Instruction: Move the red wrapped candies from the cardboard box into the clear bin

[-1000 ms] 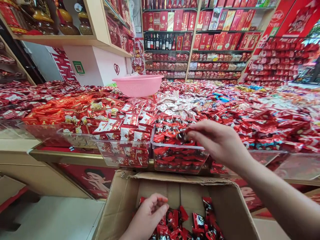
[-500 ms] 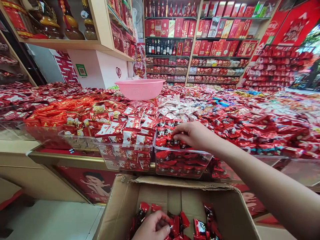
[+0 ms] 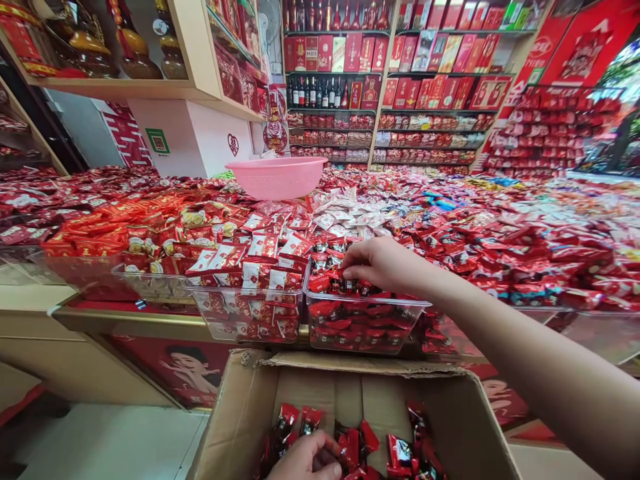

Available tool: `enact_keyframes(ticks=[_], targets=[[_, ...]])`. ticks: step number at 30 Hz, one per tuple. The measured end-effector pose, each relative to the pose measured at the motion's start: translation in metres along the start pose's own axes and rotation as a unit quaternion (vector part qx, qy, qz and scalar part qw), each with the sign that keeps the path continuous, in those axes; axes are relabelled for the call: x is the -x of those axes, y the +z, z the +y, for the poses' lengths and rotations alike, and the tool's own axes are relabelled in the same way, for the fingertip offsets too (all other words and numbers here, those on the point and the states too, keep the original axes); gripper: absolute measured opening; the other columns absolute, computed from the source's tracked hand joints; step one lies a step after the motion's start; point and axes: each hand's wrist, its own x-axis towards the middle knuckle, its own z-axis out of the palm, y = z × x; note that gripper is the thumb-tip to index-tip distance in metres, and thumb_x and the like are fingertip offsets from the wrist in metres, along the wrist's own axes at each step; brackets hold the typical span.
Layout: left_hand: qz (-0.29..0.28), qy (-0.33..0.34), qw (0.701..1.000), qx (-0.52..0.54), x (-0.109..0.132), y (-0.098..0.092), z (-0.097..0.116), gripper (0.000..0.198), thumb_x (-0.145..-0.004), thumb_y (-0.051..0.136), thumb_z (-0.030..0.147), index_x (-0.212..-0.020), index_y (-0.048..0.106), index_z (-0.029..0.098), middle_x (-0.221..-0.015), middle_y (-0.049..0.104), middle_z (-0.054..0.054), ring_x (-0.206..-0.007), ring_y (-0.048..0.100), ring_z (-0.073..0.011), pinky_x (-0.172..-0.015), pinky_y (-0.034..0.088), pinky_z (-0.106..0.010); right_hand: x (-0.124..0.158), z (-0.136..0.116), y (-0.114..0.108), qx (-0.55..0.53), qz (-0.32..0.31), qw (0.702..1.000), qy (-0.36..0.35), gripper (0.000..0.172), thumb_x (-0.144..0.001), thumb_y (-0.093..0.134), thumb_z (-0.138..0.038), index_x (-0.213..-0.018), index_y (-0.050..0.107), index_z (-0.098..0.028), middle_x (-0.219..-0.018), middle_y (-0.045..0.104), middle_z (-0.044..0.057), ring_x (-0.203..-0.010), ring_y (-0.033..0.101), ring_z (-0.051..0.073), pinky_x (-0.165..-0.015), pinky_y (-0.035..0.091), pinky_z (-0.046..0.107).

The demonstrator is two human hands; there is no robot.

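My right hand [image 3: 381,265] reaches in from the right over a clear plastic bin [image 3: 360,339] filled with red-and-black wrapped candies [image 3: 334,312]. Its thumb and fingers are pinched together on a wrapped candy [image 3: 349,285] at the top of the pile. Lower down, my left hand [image 3: 306,459] is inside an open cardboard box [image 3: 463,427], beside loose candies [image 3: 350,445] in the same wrapping. The left fingers are curled in; whatever they hold is hidden. More red candies [image 3: 400,453] lie in the box's right side.
Left of the bin stands another clear bin [image 3: 250,320] of white-and-red packets. A pink plastic basket [image 3: 277,179] rests on the candy heap behind. Red candies [image 3: 530,253] spread across the counter to the right. Shelves [image 3: 373,140] of bottles and boxes line the back.
The view has shifted slightly. My right hand stays at the bin with its fingertips on the candies. My left hand has sunk a little lower in the box, its fingers still curled.
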Motion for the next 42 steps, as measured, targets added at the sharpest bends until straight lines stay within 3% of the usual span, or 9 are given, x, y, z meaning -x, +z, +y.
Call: enact_keyframes(ticks=[6, 15, 20, 26, 29, 32, 34, 37, 42], targets=[[-0.009, -0.006, 1.0, -0.025, -0.001, 0.0, -0.002, 0.022, -0.063, 0.055, 0.03, -0.082, 0.056, 0.018, -0.069, 0.053, 0.001, -0.068, 0.048, -0.0139, -0.064, 0.036, -0.023, -0.003, 0.004, 0.005, 0.027, 0.011, 0.999, 0.015, 0.012, -0.066, 0.056, -0.025, -0.072, 0.064, -0.02, -0.066, 0.064, 0.002, -0.062, 0.055, 0.014, -0.057, 0.038, 0.026], [-0.001, -0.007, 0.999, -0.038, 0.0, 0.002, -0.008, 0.019, -0.064, 0.053, 0.025, -0.081, 0.058, 0.02, -0.069, 0.055, 0.001, -0.067, 0.049, -0.0136, -0.062, 0.036, -0.023, -0.015, -0.007, 0.003, -0.088, 0.048, 0.995, 0.001, 0.011, -0.068, 0.056, -0.024, -0.073, 0.063, -0.018, -0.067, 0.063, 0.0, -0.06, 0.053, 0.01, -0.056, 0.039, 0.022], [0.002, -0.011, 1.0, -0.029, -0.001, 0.003, -0.008, 0.018, -0.064, 0.053, 0.024, -0.08, 0.057, 0.019, -0.07, 0.055, 0.001, -0.067, 0.049, -0.0142, -0.063, 0.037, -0.024, -0.021, -0.014, 0.02, -0.12, 0.002, 0.992, -0.022, 0.009, -0.068, 0.055, -0.021, -0.072, 0.062, -0.016, -0.066, 0.063, -0.001, -0.059, 0.053, 0.009, -0.057, 0.038, 0.021], [0.019, 0.009, 1.0, -0.014, -0.001, 0.006, -0.009, 0.017, -0.066, 0.053, 0.024, -0.081, 0.058, 0.018, -0.066, 0.056, 0.001, -0.062, 0.05, -0.0136, -0.058, 0.038, -0.023, -0.018, -0.012, 0.022, -0.053, -0.03, 0.997, -0.048, 0.011, -0.066, 0.055, -0.017, -0.074, 0.063, -0.017, -0.067, 0.063, 0.0, -0.06, 0.053, 0.01, -0.055, 0.036, 0.021], [0.176, 0.093, 0.98, -0.03, 0.017, -0.005, 0.032, 0.018, -0.071, 0.049, 0.026, -0.084, 0.059, 0.019, -0.065, 0.057, -0.001, -0.061, 0.05, -0.0147, -0.057, 0.039, -0.024, -0.016, -0.01, 0.019, -0.037, -0.036, 0.998, -0.04, 0.012, -0.066, 0.055, -0.017, -0.074, 0.064, -0.017, -0.068, 0.064, 0.001, -0.061, 0.054, 0.011, -0.055, 0.037, 0.021], [0.327, 0.323, 0.88, -0.117, 0.04, -0.035, 0.101, 0.015, -0.071, 0.052, 0.019, -0.083, 0.061, 0.023, -0.082, 0.058, -0.003, -0.081, 0.051, -0.0171, -0.074, 0.038, -0.025, -0.015, -0.011, 0.017, -0.033, -0.023, 0.999, -0.033, 0.011, -0.064, 0.056, -0.015, -0.072, 0.063, -0.016, -0.067, 0.063, 0.001, -0.061, 0.053, 0.011, -0.055, 0.036, 0.021], [0.394, 0.405, 0.798, -0.21, 0.047, -0.059, 0.148, 0.023, -0.072, 0.051, 0.016, -0.092, 0.058, 0.024, -0.096, 0.056, -0.003, -0.091, 0.049, -0.0182, -0.084, 0.034, -0.028, -0.014, -0.012, 0.017, -0.044, -0.009, 0.998, -0.036, 0.009, -0.064, 0.055, -0.013, -0.07, 0.062, -0.015, -0.066, 0.062, 0.001, -0.06, 0.052, 0.01, -0.055, 0.036, 0.02], [0.394, 0.398, 0.732, -0.388, 0.039, -0.084, 0.197, 0.034, -0.074, 0.047, 0.019, -0.108, 0.049, 0.021, -0.102, 0.056, -0.004, -0.095, 0.047, -0.0203, -0.085, 0.033, -0.035, -0.012, -0.014, 0.019, -0.081, 0.012, 0.996, -0.037, 0.008, -0.064, 0.054, -0.011, -0.07, 0.059, -0.014, -0.062, 0.06, -0.001, -0.056, 0.05, 0.008, -0.053, 0.035, 0.019], [0.325, 0.254, 0.751, -0.516, 0.014, -0.093, 0.224, 0.044, -0.072, 0.049, 0.022, -0.115, 0.041, 0.023, -0.085, 0.061, -0.003, -0.078, 0.055, -0.0183, -0.067, 0.041, -0.027, -0.003, -0.01, 0.019, -0.1, 0.029, 0.994, -0.025, 0.012, -0.066, 0.053, -0.014, -0.075, 0.059, -0.014, -0.068, 0.062, 0.0, -0.061, 0.053, 0.009, -0.059, 0.037, 0.019]])
